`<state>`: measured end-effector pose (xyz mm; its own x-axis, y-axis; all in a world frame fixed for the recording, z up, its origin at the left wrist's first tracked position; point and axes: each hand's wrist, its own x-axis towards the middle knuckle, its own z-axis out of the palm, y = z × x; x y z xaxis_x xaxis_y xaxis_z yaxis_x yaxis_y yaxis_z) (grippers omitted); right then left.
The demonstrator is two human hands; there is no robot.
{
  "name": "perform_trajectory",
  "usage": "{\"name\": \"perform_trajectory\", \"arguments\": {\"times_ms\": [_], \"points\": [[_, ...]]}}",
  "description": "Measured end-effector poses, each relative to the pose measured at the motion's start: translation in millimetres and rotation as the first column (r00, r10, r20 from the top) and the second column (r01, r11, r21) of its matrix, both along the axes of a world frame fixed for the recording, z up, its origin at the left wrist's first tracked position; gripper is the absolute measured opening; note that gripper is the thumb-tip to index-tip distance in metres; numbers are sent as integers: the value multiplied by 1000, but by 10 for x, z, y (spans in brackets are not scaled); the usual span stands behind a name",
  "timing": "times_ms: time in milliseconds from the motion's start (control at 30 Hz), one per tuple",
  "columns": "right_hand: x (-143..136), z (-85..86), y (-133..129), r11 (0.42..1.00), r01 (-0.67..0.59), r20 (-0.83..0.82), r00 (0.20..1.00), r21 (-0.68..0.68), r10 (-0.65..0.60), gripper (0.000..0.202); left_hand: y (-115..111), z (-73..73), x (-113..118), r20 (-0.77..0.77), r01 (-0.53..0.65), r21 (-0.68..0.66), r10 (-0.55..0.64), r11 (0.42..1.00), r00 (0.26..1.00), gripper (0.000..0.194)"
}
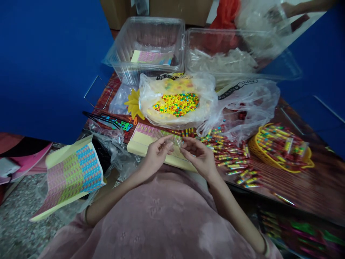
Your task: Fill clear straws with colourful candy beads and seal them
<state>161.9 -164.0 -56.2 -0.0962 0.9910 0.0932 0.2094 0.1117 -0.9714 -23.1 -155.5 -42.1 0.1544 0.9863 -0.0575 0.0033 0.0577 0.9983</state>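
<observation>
Close to my body, both hands are raised over a pale yellow label sheet stack (140,143). My right hand (201,155) pinches a small clear plastic tube (178,141) between thumb and fingers. My left hand (159,153) is closed in a pinch just left of it, and what its fingertips hold is too small and clear to make out. Beyond the hands stands a white plastic bag (151,113) opened around many small colourful candy balls (179,104). To the right lies a heap of filled candy tubes (229,154) in red, yellow and green.
A yellow basket (253,147) of filled tubes stands on the right of the wooden table (280,183). Two clear plastic bins (151,67) are at the back, one holding clear plastic pieces (223,63). A printed label sheet (72,176) hangs at left. Another person's arm (309,6) reaches in top right.
</observation>
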Motion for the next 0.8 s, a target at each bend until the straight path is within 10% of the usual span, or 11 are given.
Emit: {"name": "perform_trajectory", "arguments": {"times_ms": [233, 467, 800], "points": [[-122, 42, -81, 1000, -8, -82, 997, 15, 9, 27, -43, 44, 61, 89, 54, -13, -53, 998, 995, 26], [-91, -123, -62, 996, -28, 445, 895, 80, -10, 18, 73, 166, -187, 297, -171, -182, 220, 968, 929, 32], [-122, -164, -101, 985, -143, 758, 652, 93, 23, 9, -100, 241, -221, 357, -40, -419, 205, 907, 911, 44]]}}
